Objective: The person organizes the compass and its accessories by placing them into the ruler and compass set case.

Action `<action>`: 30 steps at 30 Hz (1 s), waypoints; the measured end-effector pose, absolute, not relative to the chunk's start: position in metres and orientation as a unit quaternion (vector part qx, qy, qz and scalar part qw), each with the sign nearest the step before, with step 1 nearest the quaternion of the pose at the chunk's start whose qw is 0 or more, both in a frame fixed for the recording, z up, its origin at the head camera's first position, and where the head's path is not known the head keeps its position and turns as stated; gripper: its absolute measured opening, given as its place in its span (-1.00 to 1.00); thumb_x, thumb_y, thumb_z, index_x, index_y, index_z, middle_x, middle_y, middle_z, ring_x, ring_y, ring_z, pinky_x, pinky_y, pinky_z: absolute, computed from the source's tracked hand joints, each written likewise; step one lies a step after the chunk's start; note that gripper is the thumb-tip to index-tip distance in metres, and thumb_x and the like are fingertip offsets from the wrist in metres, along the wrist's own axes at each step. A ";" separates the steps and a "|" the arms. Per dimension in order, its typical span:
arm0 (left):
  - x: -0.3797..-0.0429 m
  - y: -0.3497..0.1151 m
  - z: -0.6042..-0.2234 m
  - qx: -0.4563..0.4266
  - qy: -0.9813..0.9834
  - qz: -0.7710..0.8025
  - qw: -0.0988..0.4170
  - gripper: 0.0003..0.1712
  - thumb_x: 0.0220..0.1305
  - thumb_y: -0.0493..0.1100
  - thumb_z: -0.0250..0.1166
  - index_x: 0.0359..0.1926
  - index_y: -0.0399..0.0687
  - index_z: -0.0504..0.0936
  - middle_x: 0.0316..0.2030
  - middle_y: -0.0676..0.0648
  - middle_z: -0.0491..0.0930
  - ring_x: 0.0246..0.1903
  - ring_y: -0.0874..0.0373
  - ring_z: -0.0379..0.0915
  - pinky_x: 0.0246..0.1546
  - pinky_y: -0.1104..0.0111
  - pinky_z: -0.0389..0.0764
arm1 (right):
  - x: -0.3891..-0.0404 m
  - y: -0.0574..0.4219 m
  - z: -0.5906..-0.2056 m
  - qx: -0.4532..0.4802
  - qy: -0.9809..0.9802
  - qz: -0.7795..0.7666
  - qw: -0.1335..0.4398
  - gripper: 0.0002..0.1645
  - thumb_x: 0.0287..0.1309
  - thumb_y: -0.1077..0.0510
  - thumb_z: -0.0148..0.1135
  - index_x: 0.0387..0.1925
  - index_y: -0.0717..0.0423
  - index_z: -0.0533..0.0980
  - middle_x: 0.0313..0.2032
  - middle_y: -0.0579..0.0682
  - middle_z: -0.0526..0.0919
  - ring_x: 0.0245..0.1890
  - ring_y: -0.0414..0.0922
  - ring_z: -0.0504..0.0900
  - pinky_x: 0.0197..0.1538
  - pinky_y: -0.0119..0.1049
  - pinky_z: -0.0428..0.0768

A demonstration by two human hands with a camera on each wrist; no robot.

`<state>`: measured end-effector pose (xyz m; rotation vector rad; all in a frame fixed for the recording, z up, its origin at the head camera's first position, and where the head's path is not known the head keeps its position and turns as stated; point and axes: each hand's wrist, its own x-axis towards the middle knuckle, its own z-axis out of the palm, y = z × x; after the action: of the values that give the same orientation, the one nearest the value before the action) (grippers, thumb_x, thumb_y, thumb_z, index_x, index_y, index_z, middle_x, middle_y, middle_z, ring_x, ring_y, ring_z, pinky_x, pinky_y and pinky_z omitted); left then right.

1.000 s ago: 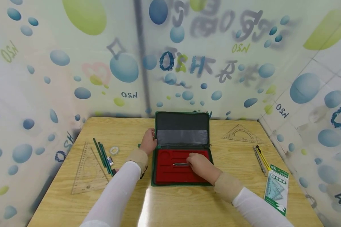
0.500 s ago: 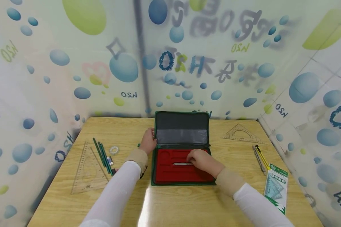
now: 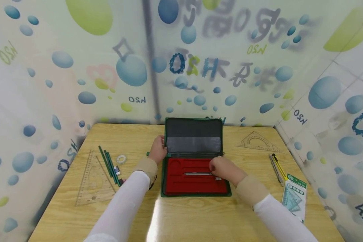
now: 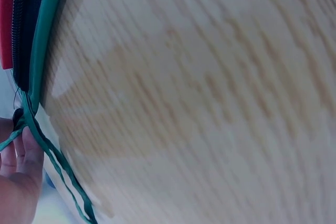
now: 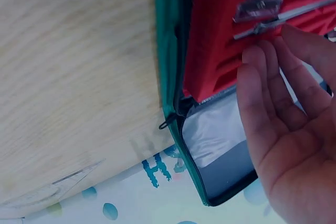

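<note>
A green zip case (image 3: 196, 196) lies unfolded, with its dark lid (image 3: 193, 127) raised against the wall. My left hand (image 3: 158, 150) grips its left edge near the hinge; in the left wrist view the fingers (image 4: 32, 148) close round green edging there. In the red tray (image 3: 196, 188), a slim silver drawing tool (image 3: 196, 173), probably a compass, lies in a slot. Over its right end is my right hand (image 3: 225, 168), its fingers loosely bent; the thumb is by the tool in the right wrist view. Just below sits a small clear box (image 5: 258, 8).
On the left lie a clear set square (image 3: 90, 181), several green pencils (image 3: 109, 164), a white ring (image 3: 121, 159) and an eraser (image 3: 117, 170). On the right are a clear triangle (image 3: 257, 143), a metal compass (image 3: 276, 169), a yellow utility knife (image 3: 279, 166) and a ruler packet (image 3: 294, 195).
My right hand has slid rightward along the silver tool, baring more of it and the small clear box in the tray. The left hand has stayed at the case's edge.
</note>
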<state>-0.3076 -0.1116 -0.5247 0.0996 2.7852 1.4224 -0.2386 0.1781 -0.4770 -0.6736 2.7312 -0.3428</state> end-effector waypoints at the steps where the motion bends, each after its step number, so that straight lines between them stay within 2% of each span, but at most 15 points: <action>1: -0.308 -0.111 -0.524 0.030 0.890 0.454 0.006 -0.51 0.26 -0.42 0.05 0.21 -0.31 0.21 -0.13 -0.23 0.36 -0.18 -0.05 0.38 -0.22 0.19 0.48 | -0.237 0.178 -0.479 -0.237 0.954 -0.110 0.145 -0.91 -0.01 0.33 0.31 -0.47 0.09 0.62 -0.44 -0.09 0.62 -0.43 -0.19 0.54 -0.31 -0.28 0.55; 5: -0.307 -0.111 -0.524 0.023 0.891 0.453 0.012 -0.50 0.27 -0.42 0.04 0.22 -0.30 0.20 -0.12 -0.22 0.36 -0.18 -0.04 0.37 -0.22 0.20 0.48 | -0.233 0.178 -0.485 -0.251 0.958 -0.073 0.114 -0.91 -0.03 0.33 0.33 -0.49 0.08 0.63 -0.44 -0.08 0.63 -0.41 -0.18 0.57 -0.30 -0.30 0.56; 8: -0.307 -0.110 -0.523 0.021 0.891 0.453 0.016 -0.50 0.28 -0.41 0.04 0.23 -0.29 0.20 -0.11 -0.21 0.35 -0.18 -0.03 0.36 -0.22 0.20 0.47 | -0.231 0.177 -0.486 -0.263 0.958 -0.061 0.101 -0.88 -0.04 0.34 0.33 -0.54 0.08 0.61 -0.51 -0.10 0.60 -0.49 -0.21 0.53 -0.36 -0.32 0.53; 13: -0.306 -0.110 -0.523 0.027 0.892 0.451 0.013 -0.50 0.27 -0.42 0.06 0.22 -0.31 0.20 -0.12 -0.22 0.36 -0.19 -0.03 0.37 -0.21 0.21 0.47 | -0.229 0.175 -0.485 -0.274 0.955 -0.062 0.097 -0.83 -0.06 0.38 0.29 -0.60 0.09 0.56 -0.59 -0.11 0.54 -0.58 -0.23 0.42 -0.43 -0.32 0.48; 19: -0.305 -0.111 -0.520 0.034 0.892 0.452 0.006 -0.52 0.26 -0.43 0.05 0.20 -0.33 0.21 -0.14 -0.24 0.35 -0.23 -0.05 0.36 -0.24 0.18 0.46 | -0.231 0.173 -0.484 -0.273 0.955 -0.061 0.099 -0.83 -0.05 0.36 0.30 -0.60 0.06 0.54 -0.60 -0.12 0.52 -0.59 -0.22 0.41 -0.44 -0.32 0.47; 24: -0.305 -0.111 -0.522 0.035 0.891 0.453 0.012 -0.51 0.27 -0.42 0.05 0.22 -0.32 0.20 -0.12 -0.24 0.35 -0.21 -0.04 0.37 -0.24 0.19 0.47 | -0.233 0.162 -0.484 -0.280 0.951 -0.071 0.109 -0.84 -0.02 0.25 0.35 -0.51 0.00 0.50 -0.51 -0.16 0.47 -0.51 -0.19 0.40 -0.38 -0.32 0.45; 30: -0.307 -0.111 -0.522 0.037 0.890 0.454 0.001 -0.51 0.24 -0.43 0.06 0.20 -0.33 0.22 -0.14 -0.24 0.35 -0.22 -0.05 0.36 -0.23 0.18 0.46 | -0.235 0.140 -0.488 -0.346 0.935 -0.049 0.064 -0.90 0.02 0.11 0.36 -0.35 -0.05 0.63 -0.32 -0.13 0.49 -0.30 -0.15 0.44 -0.23 -0.30 0.51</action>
<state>-0.3066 -0.1105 -0.5221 0.1160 2.7943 1.4268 -0.2353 0.1396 -0.4877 -1.0450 2.8228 -0.1467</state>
